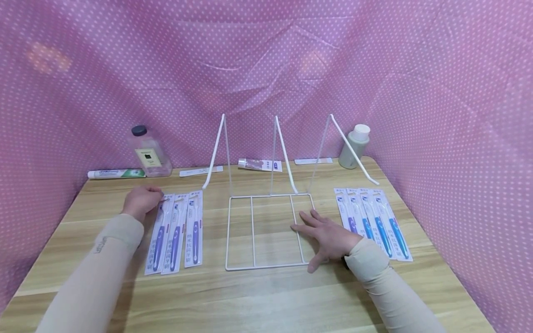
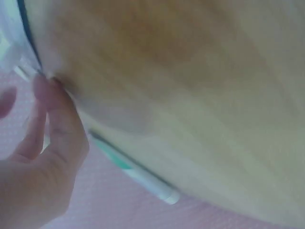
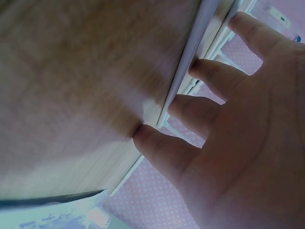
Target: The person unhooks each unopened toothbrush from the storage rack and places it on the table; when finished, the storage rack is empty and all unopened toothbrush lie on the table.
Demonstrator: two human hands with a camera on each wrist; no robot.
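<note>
My left hand [image 1: 141, 201] is at the top corner of the leftmost packaged toothbrush [image 1: 158, 243], one of three with purple handles on the left. Its thumb and fingertips pinch the pack's edge, as the left wrist view shows. With fingers spread, my right hand [image 1: 333, 237] rests over the right side of a white wire rack [image 1: 253, 231]. In the right wrist view its fingertips touch the wood and a rack bar [image 3: 188, 59]. Right of that hand lie several packaged toothbrushes [image 1: 381, 231], mostly blue, one purple.
Along the back stand a pink bottle [image 1: 149, 155] with a black cap and a grey-green bottle [image 1: 354, 148]. Toothpaste tubes [image 1: 118, 174] [image 1: 260, 164] and two flat white packets [image 1: 201, 171] [image 1: 313, 161] lie there too. Pink dotted cloth [image 1: 266, 69] surrounds the wooden table [image 1: 233, 300].
</note>
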